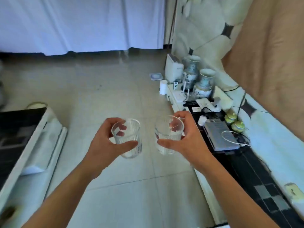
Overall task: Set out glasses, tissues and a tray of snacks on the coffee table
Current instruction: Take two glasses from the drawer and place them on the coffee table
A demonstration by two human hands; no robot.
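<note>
The tiled floor [115,89] fills most of the view, with a white curtain [79,23] hanging along its far edge. To the person's left stands a low white and black bench [32,142], probably the coffee table the glasses are meant for. To the right a long low cabinet [246,162] carries two painted vases [204,84], a closed laptop [220,135] and cables.

Both arms reach forward over the open floor, so the glasses are judged to be in transit, not yet set down. The left hand [105,142] holds the left glass [128,139], a clear ribbed tumbler, upright with its mouth up, which keeps it ready to stand. Its grip is narrow: fingers curl round the far wall and the thumb presses the near side. The right hand [185,139] holds the right glass [167,135] the same way, thumb across the front. The glasses hang near each other, apart, and both look empty. No tissues or snack tray can be made out.
</note>
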